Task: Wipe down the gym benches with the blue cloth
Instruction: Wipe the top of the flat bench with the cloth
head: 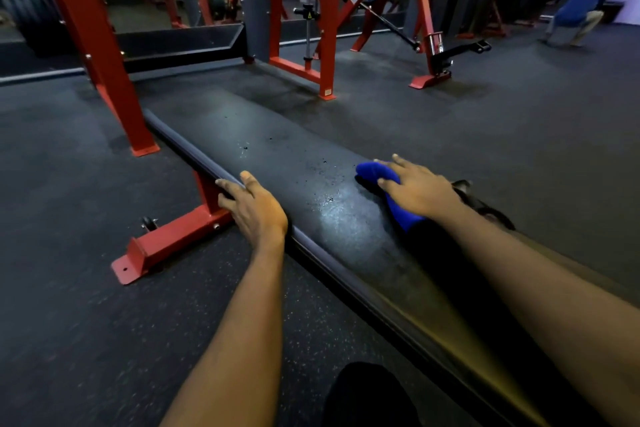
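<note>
A long black padded bench (277,156) on red steel legs runs from the lower right toward the upper left. Small dark specks and a shiny wet patch mark its middle. My left hand (254,208) grips the bench's near left edge, fingers curled over the side. My right hand (417,185) lies flat with straight fingers on the blue cloth (375,175), pressing it onto the pad near the bench's far right edge. Part of the cloth sticks out past my fingertips and under my wrist.
Red rack uprights (104,55) stand left of the bench, and a red machine frame (325,45) stands beyond its far end. The bench's red foot (166,243) sticks out on the speckled rubber floor. A person in a blue top (581,7) crouches at the far right.
</note>
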`<state>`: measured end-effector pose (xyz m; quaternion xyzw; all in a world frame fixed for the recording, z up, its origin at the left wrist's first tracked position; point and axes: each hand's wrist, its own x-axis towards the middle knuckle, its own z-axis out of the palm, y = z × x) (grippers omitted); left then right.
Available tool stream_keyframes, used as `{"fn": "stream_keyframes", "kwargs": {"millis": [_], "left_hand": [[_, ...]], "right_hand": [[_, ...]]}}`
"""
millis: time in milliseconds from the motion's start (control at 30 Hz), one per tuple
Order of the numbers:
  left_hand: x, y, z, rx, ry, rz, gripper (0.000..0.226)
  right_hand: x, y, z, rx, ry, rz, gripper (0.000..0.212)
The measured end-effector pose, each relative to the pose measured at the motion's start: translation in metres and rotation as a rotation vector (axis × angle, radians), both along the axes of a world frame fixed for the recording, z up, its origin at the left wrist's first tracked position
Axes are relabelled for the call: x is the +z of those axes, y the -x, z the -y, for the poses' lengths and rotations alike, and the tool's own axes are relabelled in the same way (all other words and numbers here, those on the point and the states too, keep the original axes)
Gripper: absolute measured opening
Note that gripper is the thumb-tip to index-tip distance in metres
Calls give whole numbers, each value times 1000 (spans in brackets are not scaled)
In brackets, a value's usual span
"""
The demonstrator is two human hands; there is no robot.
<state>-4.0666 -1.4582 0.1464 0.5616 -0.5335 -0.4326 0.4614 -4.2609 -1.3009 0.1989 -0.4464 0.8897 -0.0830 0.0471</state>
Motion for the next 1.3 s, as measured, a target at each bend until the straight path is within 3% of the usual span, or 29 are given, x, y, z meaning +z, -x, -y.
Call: {"fn": "stream_keyframes", "kwargs": {"millis": [67,167,233,300,467,567,667,900,1033,1133,1300], "left_hand": [[0,-1,-1,3,1,4,69],[2,-2,-4,-3,2,14,68],[5,-2,-5,-17,-3,23,68],[7,-4,-7,-18,-13,35,68],[15,-7,-11,-31,-33,109,68],[16,-7,-11,-36,-61,134,69],[17,-6,-10,-42,-60,160,68],[16,-6,-8,-34,-18,175,69],[12,-6,-6,-44,-22,145,70],[10,-5,-5,-56,-10,117,70],[10,-6,-6,-55,2,90,70]], "right_hand": [[-1,-21,9,58,3,-61,52],[-8,-71,-37,419,103,-142,57],[-7,-89,-76,658,142,-60,56],[-7,-73,-84,721,134,14,54],[-11,-56,-23,367,71,-91,55],[-8,-76,-48,558,149,-136,58],[-1,-58,-80,711,152,25,55],[-3,14,30,136,81,5,52],[-5,-21,26,290,86,-136,53],[-8,-22,-19,441,184,-48,53],[0,18,30,125,117,33,50]]}}
